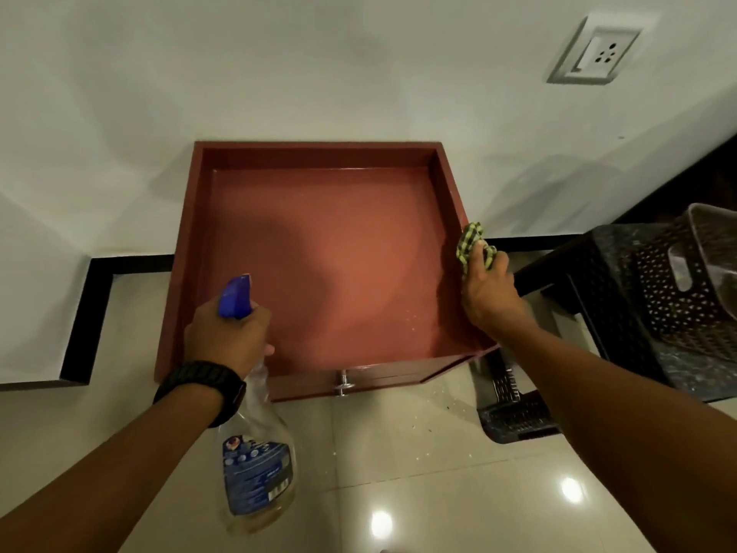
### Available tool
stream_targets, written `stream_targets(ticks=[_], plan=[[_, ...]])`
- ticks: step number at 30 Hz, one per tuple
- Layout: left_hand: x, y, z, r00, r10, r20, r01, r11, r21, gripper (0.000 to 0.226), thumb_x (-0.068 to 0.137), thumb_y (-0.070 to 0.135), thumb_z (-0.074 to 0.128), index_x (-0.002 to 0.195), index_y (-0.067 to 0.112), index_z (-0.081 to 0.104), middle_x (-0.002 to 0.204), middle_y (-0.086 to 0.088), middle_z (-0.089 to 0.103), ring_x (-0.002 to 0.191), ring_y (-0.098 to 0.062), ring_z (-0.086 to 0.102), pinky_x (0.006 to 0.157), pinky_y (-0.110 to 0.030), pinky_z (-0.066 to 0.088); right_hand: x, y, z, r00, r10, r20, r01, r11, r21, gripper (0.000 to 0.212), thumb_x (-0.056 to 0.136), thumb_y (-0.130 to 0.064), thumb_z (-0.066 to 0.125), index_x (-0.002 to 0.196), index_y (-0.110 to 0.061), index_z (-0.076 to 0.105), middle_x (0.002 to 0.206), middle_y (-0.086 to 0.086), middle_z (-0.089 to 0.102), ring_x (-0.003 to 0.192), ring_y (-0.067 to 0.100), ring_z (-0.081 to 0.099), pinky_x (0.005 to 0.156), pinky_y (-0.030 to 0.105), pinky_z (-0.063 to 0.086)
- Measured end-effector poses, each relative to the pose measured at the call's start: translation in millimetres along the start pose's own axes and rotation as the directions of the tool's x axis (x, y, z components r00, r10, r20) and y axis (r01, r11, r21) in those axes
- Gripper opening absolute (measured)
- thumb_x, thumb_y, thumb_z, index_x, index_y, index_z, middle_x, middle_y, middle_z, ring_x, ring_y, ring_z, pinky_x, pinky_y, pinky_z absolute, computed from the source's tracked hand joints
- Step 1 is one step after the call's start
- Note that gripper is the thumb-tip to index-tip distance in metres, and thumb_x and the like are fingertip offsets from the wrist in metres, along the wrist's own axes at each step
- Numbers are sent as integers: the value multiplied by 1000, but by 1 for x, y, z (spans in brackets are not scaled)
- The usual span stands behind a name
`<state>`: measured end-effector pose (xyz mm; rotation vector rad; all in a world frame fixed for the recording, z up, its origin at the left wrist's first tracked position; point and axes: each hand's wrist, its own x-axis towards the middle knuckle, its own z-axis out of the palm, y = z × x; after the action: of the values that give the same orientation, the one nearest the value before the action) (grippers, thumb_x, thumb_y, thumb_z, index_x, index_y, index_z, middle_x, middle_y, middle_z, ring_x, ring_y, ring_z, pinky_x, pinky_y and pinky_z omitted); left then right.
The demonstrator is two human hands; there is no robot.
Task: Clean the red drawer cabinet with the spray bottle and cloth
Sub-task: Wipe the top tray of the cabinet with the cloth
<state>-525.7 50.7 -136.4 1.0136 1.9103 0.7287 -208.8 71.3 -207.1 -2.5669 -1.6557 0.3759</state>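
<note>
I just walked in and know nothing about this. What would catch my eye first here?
The red drawer cabinet against the white wall fills the middle, its glossy recessed top seen from above. The left hand, with a black watch on its wrist, grips a clear spray bottle with a blue trigger head over the cabinet's front left corner. The right hand presses a yellow-and-black checked cloth on the right rim.
</note>
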Motion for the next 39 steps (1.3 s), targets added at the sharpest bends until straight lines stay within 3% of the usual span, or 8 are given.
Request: stream_targets(ticks=[5,8,12,19,23,26,36,39], plan=[[7,34,9,1000,-2,-9,2,1000,6,18,88,14,56,70,12,52,37,5,48,27,-1,47,25,-12,29,-17,10,7,1000,-22,-9,22,999,-26,63,99,-15,40,151,-17,4,140,22,20,110,40,45,93,48,45],[24,53,16,1000,3,4,-3,999,37,21,86,13,56,66,13,50,42,2,49,26,0,47,37,-20,35,4,1,9,998,9,-56,-9,1000,-9,63,99,-14,40,151,-17,4,137,21,24,108,40,46,88,48,47],[54,76,31,999,-6,54,2,997,75,11,84,16,59,78,6,61,61,-6,64,55,-21,69,60,-35,56,46,-11,8,999,-11,-53,11,1000,3,64,97,-12,39,150,-18,5,141,21,19,113,43,43,91,53,45],[100,106,52,995,-52,86,44,994,97,4,81,20,58,79,18,56,98,-21,72,84,-41,70,77,-41,54,120,-37,-2,998,-53,-39,53,999,-12,69,93,-6,40,152,-12,4,143,24,17,115,43,41,95,47,44],[116,114,59,995,-74,62,69,994,88,8,81,20,60,77,23,53,99,-20,71,89,-41,69,86,-49,55,163,-53,-9,996,-79,-37,78,997,-24,70,91,-4,39,151,-9,4,140,26,21,112,44,43,96,48,42],[127,115,63,996,-73,43,69,993,96,13,81,19,61,75,25,51,100,-22,71,89,-42,69,86,-53,54,191,-62,-10,995,-89,-49,87,996,-28,69,90,-5,40,151,-8,6,139,25,24,111,45,43,95,49,42],[141,109,40,996,-58,73,57,998,17,10,85,15,58,80,23,53,86,-8,71,47,-15,67,47,-21,48,224,-83,-1,954,-142,-264,108,984,-140,55,86,-5,43,140,3,32,140,30,33,117,48,39,103,50,35],[143,108,22,995,-80,66,81,997,-9,14,84,13,58,78,24,53,83,-10,69,53,-22,68,72,-39,57,220,-101,2,930,-235,-283,179,961,-208,56,84,-3,43,139,6,34,141,31,32,127,49,31,112,53,22]])
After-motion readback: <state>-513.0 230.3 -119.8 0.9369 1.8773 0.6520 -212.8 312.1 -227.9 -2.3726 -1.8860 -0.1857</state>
